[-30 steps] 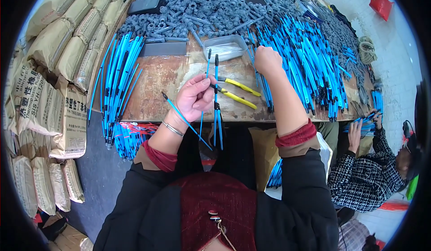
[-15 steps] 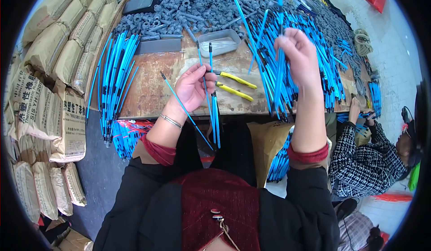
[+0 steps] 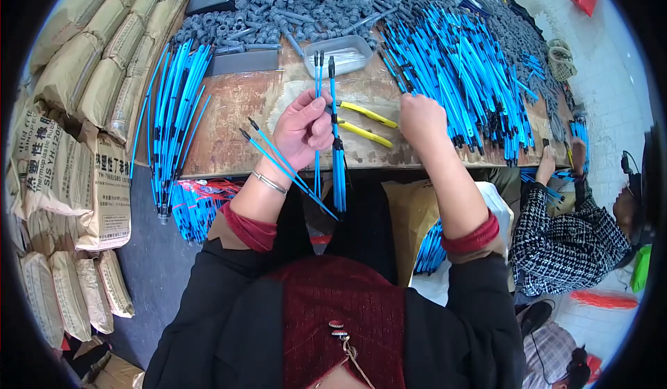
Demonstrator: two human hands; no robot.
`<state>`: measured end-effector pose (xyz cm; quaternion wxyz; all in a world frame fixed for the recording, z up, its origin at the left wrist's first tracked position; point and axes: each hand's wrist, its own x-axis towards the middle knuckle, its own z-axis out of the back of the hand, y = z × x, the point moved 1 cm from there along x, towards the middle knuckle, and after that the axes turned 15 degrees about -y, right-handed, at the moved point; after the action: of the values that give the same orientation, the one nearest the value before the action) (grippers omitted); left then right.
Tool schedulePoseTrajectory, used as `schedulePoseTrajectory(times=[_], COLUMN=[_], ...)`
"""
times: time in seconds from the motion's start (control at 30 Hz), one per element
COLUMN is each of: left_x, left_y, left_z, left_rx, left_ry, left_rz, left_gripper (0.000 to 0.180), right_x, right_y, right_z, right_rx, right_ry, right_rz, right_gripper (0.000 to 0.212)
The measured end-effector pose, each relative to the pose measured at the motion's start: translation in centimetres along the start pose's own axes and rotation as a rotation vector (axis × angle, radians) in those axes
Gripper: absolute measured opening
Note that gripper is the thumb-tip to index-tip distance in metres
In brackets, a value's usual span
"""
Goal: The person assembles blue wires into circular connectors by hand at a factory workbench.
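My left hand (image 3: 306, 130) is closed around several thin blue rods (image 3: 318, 163) with black tips. Some stand upright between the fingers; others slant down across my wrist and palm. Close by the fingertips is a thicker blue bundle with black fittings (image 3: 339, 180), hanging over the table's front edge. Pliers with yellow handles (image 3: 367, 136) lie just right of the hand, their head hidden behind it. My right hand (image 3: 422, 121) is curled with its back showing, at the left edge of a big heap of blue rods (image 3: 458, 76). What its fingers hold, if anything, is hidden.
Grey plastic fittings (image 3: 299, 3) cover the back of the wooden table (image 3: 236, 111). A grey tray (image 3: 340, 55) holds thin pale strips. More blue rods (image 3: 182, 104) lie at the left edge. Paper sacks (image 3: 104, 62) are stacked left. A person (image 3: 566, 243) works at the right.
My right hand has come down and left from above the heap, and the rods it held up no longer show in it. More rods show in and beside my left hand.
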<state>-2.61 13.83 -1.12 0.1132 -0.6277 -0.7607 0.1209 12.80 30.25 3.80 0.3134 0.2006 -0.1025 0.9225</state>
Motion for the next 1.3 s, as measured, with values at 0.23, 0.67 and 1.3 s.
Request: schedulePoseTrajectory(times=[0.23, 0.67, 1.3], left_x=[-0.4, -0.1, 0.1], left_y=[0.2, 0.1, 0.9], left_z=[0.2, 0.7, -2.6], left_rx=[0.078, 0.057, -0.065], left_ry=[-0.119, -0.172, -0.079], left_rz=[-0.074, -0.114, -0.052], left_gripper=[0.014, 0.016, 0.015], right_x=[0.6, 0.6, -4.6], right_y=[-0.1, -3.5, 4.8], right_z=[-1.6, 6.6, 5.7], right_rx=[-0.244, 0.245, 0.741], right_ry=[-0.033, -0.341, 0.125], right_rz=[0.034, -0.176, -0.180], right_gripper=[0.010, 0.015, 0.021])
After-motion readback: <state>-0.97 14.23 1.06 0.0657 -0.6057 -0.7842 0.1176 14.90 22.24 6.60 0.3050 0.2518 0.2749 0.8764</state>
